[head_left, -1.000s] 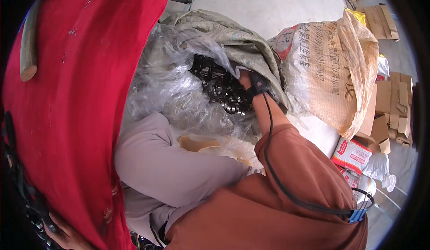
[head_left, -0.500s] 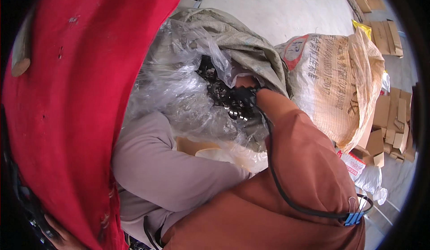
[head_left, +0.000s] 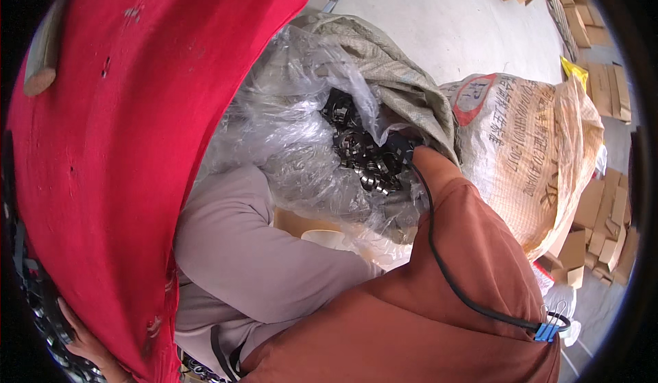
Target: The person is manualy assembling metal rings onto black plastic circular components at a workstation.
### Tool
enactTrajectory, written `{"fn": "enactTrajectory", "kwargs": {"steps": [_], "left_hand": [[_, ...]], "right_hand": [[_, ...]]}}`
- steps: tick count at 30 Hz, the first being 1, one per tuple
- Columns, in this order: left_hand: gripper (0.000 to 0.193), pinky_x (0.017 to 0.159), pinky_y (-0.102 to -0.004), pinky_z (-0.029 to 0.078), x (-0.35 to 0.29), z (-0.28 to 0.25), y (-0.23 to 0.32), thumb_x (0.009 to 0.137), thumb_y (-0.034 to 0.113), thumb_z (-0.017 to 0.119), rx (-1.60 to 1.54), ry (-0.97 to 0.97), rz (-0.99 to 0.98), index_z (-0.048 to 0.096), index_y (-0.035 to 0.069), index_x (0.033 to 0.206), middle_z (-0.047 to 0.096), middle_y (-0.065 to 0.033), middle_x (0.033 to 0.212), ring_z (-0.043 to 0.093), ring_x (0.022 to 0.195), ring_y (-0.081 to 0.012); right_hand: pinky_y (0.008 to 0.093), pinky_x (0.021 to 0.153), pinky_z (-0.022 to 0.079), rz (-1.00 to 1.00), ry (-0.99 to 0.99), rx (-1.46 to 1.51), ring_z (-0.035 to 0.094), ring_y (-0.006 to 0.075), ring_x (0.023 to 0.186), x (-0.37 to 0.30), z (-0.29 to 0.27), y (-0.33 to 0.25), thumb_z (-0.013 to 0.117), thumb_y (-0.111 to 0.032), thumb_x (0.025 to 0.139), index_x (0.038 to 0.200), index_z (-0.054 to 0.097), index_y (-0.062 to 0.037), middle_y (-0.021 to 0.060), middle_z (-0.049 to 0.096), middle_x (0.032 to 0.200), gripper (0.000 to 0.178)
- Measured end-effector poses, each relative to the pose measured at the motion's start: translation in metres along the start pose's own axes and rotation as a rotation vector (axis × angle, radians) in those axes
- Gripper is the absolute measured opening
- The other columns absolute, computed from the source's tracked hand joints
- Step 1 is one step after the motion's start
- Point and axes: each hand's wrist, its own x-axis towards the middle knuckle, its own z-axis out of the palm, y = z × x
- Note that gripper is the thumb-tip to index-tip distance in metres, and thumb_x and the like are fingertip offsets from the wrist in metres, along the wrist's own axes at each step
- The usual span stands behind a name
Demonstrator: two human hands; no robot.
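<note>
1. Metal pieces, black and shiny with some curled like short strips, lie heaped in the mouth of a sack lined with clear plastic, just off the right edge of the bench.
2. The right hand reaches into the right side of that mouth, among the pieces. A black wristband and folds of the plastic liner hide most of it, so I cannot tell whether it grasps anything.
3. The left hand is at the near left corner of the bench, beside more black metal parts. Its fingers are partly out of sight; I cannot tell whether it holds one.
4. Red cloth covers the bench, and a round wooden rod lies near its far left corner.
5. The grey-green woven sack around the liner is folded back along its far side and right side.
6. Just to its right stands a tan and white woven sack with printing and a red ring.
7. A black cable runs from the wristband along the rust-brown sleeve to a blue binder clip.
8. Cardboard boxes lie on the floor beyond the tan sack.
</note>
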Motion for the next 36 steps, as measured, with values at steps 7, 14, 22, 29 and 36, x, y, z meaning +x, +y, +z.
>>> {"fn": "enactTrajectory", "kwargs": {"steps": [7,14,22,29,36], "left_hand": [[0.032,0.095,-0.032,0.04,0.009,-0.008,0.021,0.098,0.014,0.042,-0.43,0.19,-0.221,0.054,0.0,0.124,0.057,-0.0133,0.124,0.055,0.111,-0.0207],[0.031,0.093,-0.0322,0.043,0.002,0.039,-0.004,0.098,0.011,0.041,-0.667,0.28,-0.237,0.054,-0.002,0.123,0.058,-0.0149,0.12,0.056,0.109,-0.0233],[0.022,0.097,-0.0353,0.04,0.045,-0.015,0.032,0.095,0.005,0.039,-1.08,0.414,-0.176,0.053,-0.006,0.107,0.056,-0.0182,0.122,0.054,0.11,-0.0249],[0.019,0.08,-0.0279,0.046,0.053,-0.043,0.07,0.087,0.004,0.058,-0.878,0.381,-0.136,0.055,-0.001,0.105,0.062,-0.0081,0.099,0.057,0.089,-0.0141],[0.018,0.073,-0.0306,0.05,0.047,-0.043,0.057,0.097,0.019,0.046,-1.884,0.795,-0.457,0.049,0.002,0.097,0.061,-0.0097,0.085,0.064,0.076,-0.0199]], "right_hand": [[0.0304,0.064,0.043,-0.036,-0.049,-0.031,0.054,0.0185,0.082,0.004,-0.008,-0.01,0.073,-0.006,0.062,0.121,0.054,-0.0086,0.0077,0.058,0.097,0.062],[0.0281,0.057,0.045,-0.352,-0.338,0.574,0.056,0.0148,0.074,-0.064,-0.089,-0.054,0.076,-0.004,0.059,0.12,0.055,-0.0096,0.005,0.06,0.09,0.064],[0.0187,0.046,0.039,-0.288,-0.831,1.212,0.053,0.0062,0.068,-0.2,-0.236,-0.121,0.069,-0.001,0.07,0.117,0.057,-0.0096,0.0007,0.061,0.09,0.049],[0.0289,0.086,0.045,-0.962,-0.321,0.998,0.056,0.0155,0.1,-0.299,-0.366,-0.21,0.071,0.006,0.063,0.11,0.06,-0.0023,0.0051,0.061,0.103,0.049],[0.0296,0.066,0.05,-1.263,0.051,0.244,0.061,0.0163,0.073,-0.335,-0.443,-0.425,0.069,-0.013,0.066,0.109,0.064,-0.009,0.0064,0.064,0.084,0.044]]}}
